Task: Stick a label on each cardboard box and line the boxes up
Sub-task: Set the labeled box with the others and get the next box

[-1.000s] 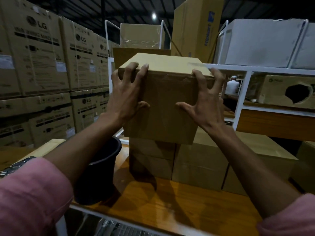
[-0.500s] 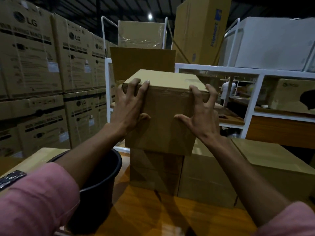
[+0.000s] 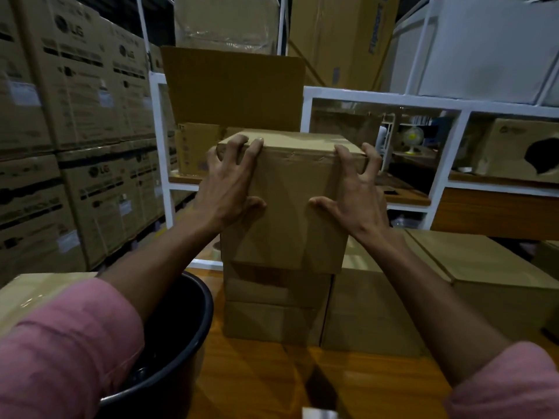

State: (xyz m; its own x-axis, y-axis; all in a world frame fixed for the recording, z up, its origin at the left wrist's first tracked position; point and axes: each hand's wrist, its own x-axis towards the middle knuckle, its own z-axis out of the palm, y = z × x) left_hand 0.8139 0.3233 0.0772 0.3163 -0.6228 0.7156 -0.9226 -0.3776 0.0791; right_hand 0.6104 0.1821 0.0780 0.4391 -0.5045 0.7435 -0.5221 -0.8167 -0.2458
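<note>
Gripping the top box [image 3: 290,207] with left hand [image 3: 225,189] and right hand [image 3: 355,195], fingers curling over its top edge, thumbs pressing its front. It's sitting stacked on another box [image 3: 272,303], slightly skewed, straight ahead between both hands. Four plain boxes showing on the bench [image 3: 272,385]; no label is showing.

pink sleeves [image 3: 69,343] pushed up both bare forearms.

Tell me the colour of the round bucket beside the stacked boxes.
Black, seen best in the head view: the round plastic bucket, lower left.
</note>
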